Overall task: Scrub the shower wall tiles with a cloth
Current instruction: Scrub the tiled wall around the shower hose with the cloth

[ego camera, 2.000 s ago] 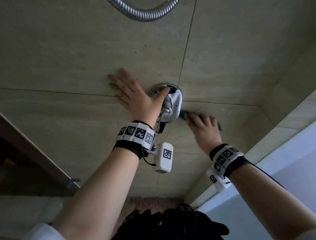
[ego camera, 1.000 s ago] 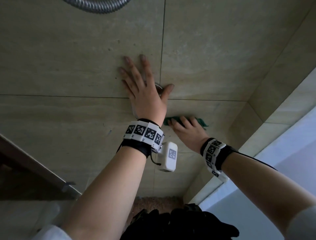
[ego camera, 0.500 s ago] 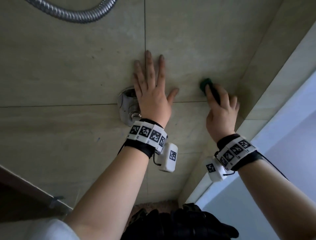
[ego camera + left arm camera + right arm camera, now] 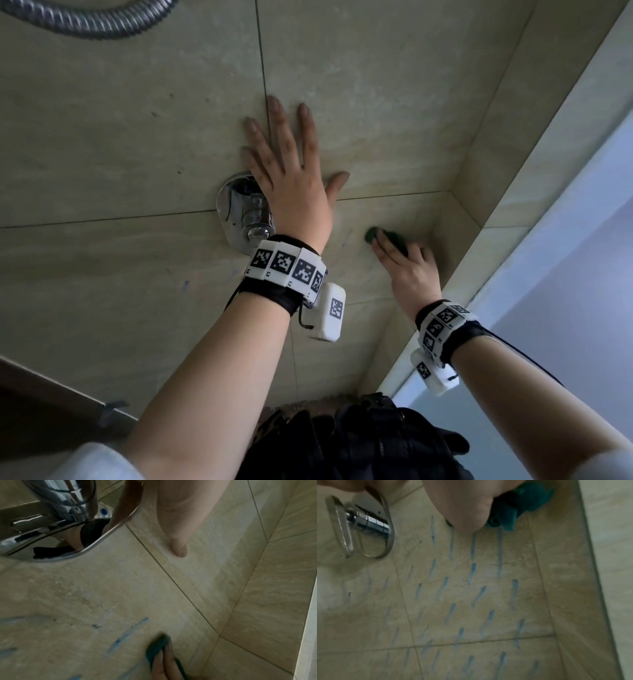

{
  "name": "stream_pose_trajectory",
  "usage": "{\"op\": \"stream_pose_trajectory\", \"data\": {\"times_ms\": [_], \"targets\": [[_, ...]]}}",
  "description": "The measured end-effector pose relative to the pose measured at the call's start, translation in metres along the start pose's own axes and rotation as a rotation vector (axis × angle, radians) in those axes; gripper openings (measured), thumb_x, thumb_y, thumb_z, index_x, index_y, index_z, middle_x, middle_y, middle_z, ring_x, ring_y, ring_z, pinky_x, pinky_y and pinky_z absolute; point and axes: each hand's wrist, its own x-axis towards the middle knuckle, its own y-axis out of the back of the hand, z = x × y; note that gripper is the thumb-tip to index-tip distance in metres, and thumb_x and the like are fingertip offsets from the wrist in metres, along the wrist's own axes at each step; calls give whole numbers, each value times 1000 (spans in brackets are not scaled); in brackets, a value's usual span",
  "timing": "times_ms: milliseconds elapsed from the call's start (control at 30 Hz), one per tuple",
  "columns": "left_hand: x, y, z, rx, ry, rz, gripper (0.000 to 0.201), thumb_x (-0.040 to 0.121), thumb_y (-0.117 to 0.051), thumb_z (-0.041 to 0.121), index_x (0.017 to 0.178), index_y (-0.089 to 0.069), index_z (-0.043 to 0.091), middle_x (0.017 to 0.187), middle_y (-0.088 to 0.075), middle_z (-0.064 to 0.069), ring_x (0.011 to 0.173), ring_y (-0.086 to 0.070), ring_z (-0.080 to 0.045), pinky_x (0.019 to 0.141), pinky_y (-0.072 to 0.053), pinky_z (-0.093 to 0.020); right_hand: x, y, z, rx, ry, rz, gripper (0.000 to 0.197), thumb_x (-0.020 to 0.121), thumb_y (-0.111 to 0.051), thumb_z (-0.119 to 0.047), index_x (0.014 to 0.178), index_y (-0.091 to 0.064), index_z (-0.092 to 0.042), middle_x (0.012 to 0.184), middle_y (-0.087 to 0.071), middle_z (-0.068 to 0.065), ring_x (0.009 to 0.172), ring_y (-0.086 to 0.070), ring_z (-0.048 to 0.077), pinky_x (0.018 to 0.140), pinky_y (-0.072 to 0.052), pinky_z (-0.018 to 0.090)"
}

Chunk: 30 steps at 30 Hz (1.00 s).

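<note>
The beige shower wall tiles [image 4: 376,102] fill the head view. My left hand [image 4: 294,164] lies flat on the wall with its fingers spread, just above the chrome shower valve [image 4: 239,209]; its thumb [image 4: 180,520] presses the tile. My right hand [image 4: 404,263] holds a dark green cloth [image 4: 371,234] against the lower tile near the corner, index finger stretched over it, the other fingers curled. The left wrist view shows the cloth [image 4: 157,646] under those fingers. It is bunched [image 4: 522,503] behind the thumb in the right wrist view.
Blue streaks [image 4: 472,572] run down the tiles below the cloth. A metal shower hose [image 4: 85,20] loops at the top left. The side wall [image 4: 513,154] meets the main wall just right of the cloth, with a white frame [image 4: 565,240] beyond.
My right hand has slid the cloth down and left, from the upper tile to below the grout line. My left hand stays flat on the wall.
</note>
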Motion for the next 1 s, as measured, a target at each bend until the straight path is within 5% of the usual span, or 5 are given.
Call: {"op": "stream_pose_trajectory", "data": {"times_ms": [333, 567, 833, 900, 1000], "targets": [[-1, 0, 0, 26, 2, -1, 96, 82, -54, 65, 152, -19, 9, 154, -19, -27, 139, -16, -53, 111, -22, -62, 41, 23, 16, -118, -185, 222, 64, 70, -44, 9, 128, -60, -12, 136, -56, 2, 82, -38, 27, 66, -42, 34], [-1, 2, 3, 18, 14, -15, 96, 82, -57, 62, 152, -18, 8, 155, -19, -27, 140, -15, -53, 111, -21, -62, -14, 4, -2, -26, -226, -27, 64, 70, -29, 2, 122, -64, -8, 129, -61, 6, 82, -43, 29, 67, -52, 41], [-3, 2, 2, -5, 15, -17, 97, 83, -58, 61, 153, -15, 10, 156, -16, -25, 141, -13, -51, 113, -19, -61, 47, 54, 10, 42, -481, 244, 71, 71, -43, 11, 135, -54, -15, 138, -54, -2, 82, -40, 28, 67, -45, 33], [-3, 2, 2, -5, 10, -9, 97, 83, -59, 61, 152, -15, 10, 156, -16, -25, 140, -14, -51, 113, -18, -61, 57, 53, 8, 96, -556, 165, 73, 73, -42, 12, 140, -49, -16, 142, -50, -1, 88, -50, 36, 67, -48, 36], [-2, 0, 1, -9, 5, 3, 96, 82, -60, 60, 152, -17, 10, 156, -17, -25, 140, -15, -52, 113, -16, -60, 45, 38, -4, 213, -694, -41, 77, 80, -37, 15, 148, -33, -20, 151, -36, -5, 109, -47, 41, 82, -45, 39]]}}
